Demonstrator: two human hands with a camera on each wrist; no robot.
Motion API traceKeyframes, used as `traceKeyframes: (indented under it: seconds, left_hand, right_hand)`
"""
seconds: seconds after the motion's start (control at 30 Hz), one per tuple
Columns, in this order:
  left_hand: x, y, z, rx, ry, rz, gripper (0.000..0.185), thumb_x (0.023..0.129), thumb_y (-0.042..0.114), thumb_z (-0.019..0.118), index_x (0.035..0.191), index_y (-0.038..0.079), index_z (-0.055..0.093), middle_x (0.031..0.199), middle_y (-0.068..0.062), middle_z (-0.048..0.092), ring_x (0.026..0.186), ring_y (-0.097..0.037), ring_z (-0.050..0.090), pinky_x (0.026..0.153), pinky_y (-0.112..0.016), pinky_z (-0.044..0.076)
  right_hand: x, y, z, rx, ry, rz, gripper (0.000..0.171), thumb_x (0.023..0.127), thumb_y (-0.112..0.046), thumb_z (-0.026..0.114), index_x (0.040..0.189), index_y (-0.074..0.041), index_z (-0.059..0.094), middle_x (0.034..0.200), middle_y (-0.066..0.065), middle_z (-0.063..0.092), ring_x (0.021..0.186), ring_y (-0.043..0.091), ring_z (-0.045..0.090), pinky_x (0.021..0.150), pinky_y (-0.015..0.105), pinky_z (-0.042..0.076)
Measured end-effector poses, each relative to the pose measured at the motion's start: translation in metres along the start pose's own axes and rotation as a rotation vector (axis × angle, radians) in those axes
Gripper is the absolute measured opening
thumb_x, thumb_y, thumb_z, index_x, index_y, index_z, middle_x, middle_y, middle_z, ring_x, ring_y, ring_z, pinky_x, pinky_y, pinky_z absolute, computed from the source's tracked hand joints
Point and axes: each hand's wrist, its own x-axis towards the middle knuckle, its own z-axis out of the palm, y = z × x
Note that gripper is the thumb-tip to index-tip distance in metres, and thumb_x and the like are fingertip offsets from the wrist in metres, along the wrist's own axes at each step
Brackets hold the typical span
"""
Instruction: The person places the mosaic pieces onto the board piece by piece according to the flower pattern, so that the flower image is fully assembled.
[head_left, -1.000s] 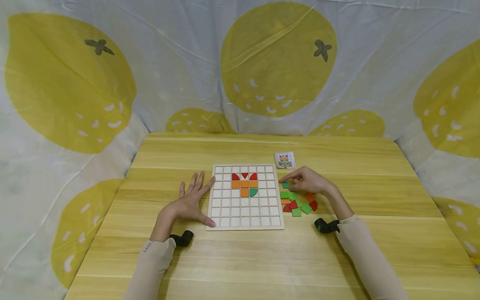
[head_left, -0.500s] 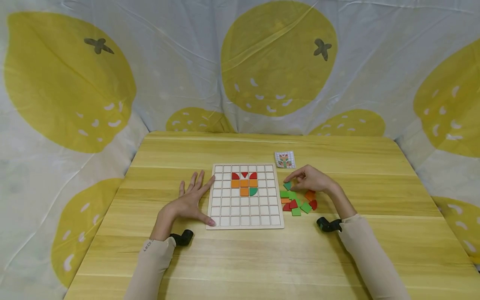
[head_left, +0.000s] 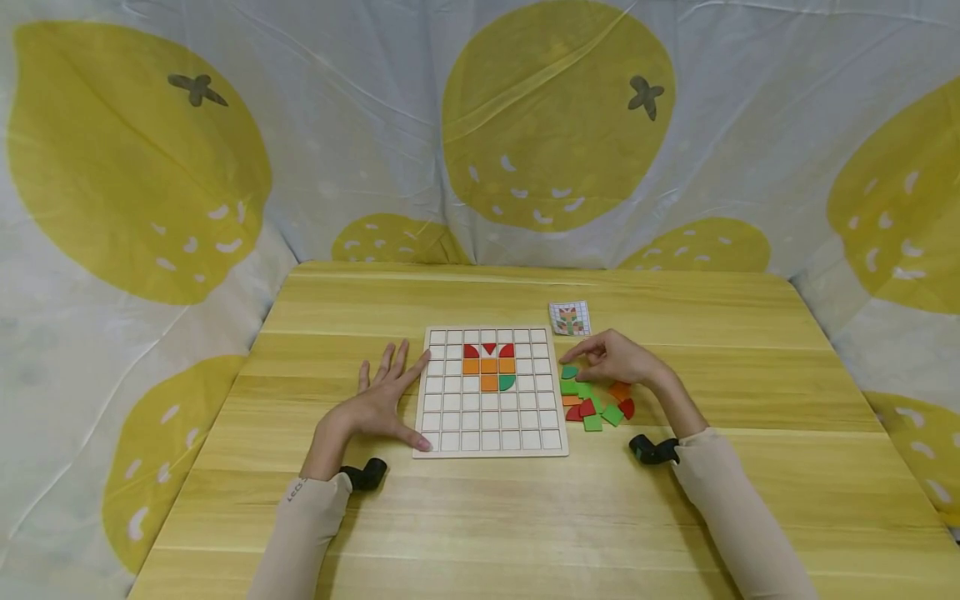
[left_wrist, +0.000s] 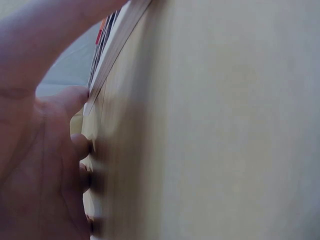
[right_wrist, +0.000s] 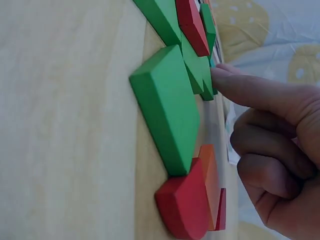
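A white grid board (head_left: 491,417) lies on the wooden table, with red, orange and green tiles (head_left: 488,367) set in its upper rows. My left hand (head_left: 378,400) lies flat beside it, its fingers spread against the board's left edge (left_wrist: 112,50). My right hand (head_left: 617,358) hovers over a pile of loose tiles (head_left: 596,404) right of the board. Its straight index finger (right_wrist: 250,90) touches a green tile (head_left: 570,372) at the pile's far end, and the other fingers are curled. A large green tile (right_wrist: 167,105) and a red tile (right_wrist: 185,205) lie close to the wrist camera.
A small pattern card (head_left: 569,318) lies behind the pile near the board's top right corner. A cloth printed with lemons (head_left: 555,125) hangs around the table's back and sides. Bare wooden tabletop (head_left: 487,517) stretches in front of the board.
My right hand's fingers have shifted slightly over the green tile at the pile's far end, and the tile now lies a little nearer the board. The left hand has not moved.
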Motion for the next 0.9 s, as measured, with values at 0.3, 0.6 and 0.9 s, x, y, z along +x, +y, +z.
traceKeyframes:
  seconds: [0.3,0.6,0.9]
  left_hand:
    - [0.0004,0.0005,-0.0003,-0.014,0.005,0.0,0.144,0.063,0.054,0.096,0.168,0.015,0.005,0.17,-0.025,-0.022,0.156,-0.048,-0.024,0.116,-0.077,-0.018]
    - [0.0008,0.0013,-0.0007,-0.011,0.002,-0.002,0.144,0.063,0.055,0.096,0.168,0.016,0.005,0.17,-0.025,-0.022,0.157,-0.048,-0.024,0.116,-0.077,-0.018]
    - [0.0006,0.0013,-0.0007,-0.007,-0.005,-0.002,0.144,0.063,0.057,0.095,0.168,0.016,0.005,0.17,-0.024,-0.022,0.156,-0.047,-0.025,0.117,-0.076,-0.02]
  right_hand:
    - [-0.0005,0.0021,-0.0002,0.018,0.011,0.004,0.025,0.089,-0.007,0.08,0.113,0.0,0.076,0.061,-0.005,0.033,0.056,0.007,0.031,0.056,0.021,0.03]
    - [-0.0048,0.0059,-0.0019,0.038,0.012,0.05,0.025,0.091,-0.006,0.078,0.115,-0.001,0.076,0.062,-0.004,0.037,0.055,0.007,0.031,0.056,0.02,0.032]
    - [-0.0023,0.0064,-0.0001,0.031,0.072,0.075,0.025,0.09,-0.012,0.08,0.112,-0.001,0.076,0.061,-0.002,0.039,0.053,0.006,0.03,0.055,0.022,0.03]
